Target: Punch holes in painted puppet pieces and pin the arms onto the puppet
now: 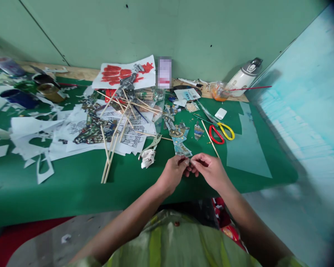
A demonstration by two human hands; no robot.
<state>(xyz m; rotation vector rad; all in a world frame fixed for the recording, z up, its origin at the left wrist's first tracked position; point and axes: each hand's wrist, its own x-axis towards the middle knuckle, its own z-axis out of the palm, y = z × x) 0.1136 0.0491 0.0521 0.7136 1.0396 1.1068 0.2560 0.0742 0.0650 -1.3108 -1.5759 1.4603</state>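
My left hand point(173, 171) and my right hand point(210, 171) meet just over the near part of the green table, fingertips nearly touching. Both are closed in a pinch; whatever sits between the fingers is too small to name. Just beyond them lies a jointed, painted cut-out figure point(178, 139) in blue-grey and brown with small gold dots. A loose painted cut-out piece point(198, 131) rests to its right. Scissors point(217, 133) with one red and one yellow handle lie further right. Left of the hands is a crumpled white wad point(148, 158) by a pair of pliers point(155, 141).
Thin wooden sticks point(111, 159) lie crossed over printed papers point(58, 137) on the left. Paint jars point(19, 99) stand at the back left. A white bottle point(246, 78) and a plastic cup with orange liquid point(219, 92) stand back right. Translucent sheet point(246, 155) lies at right.
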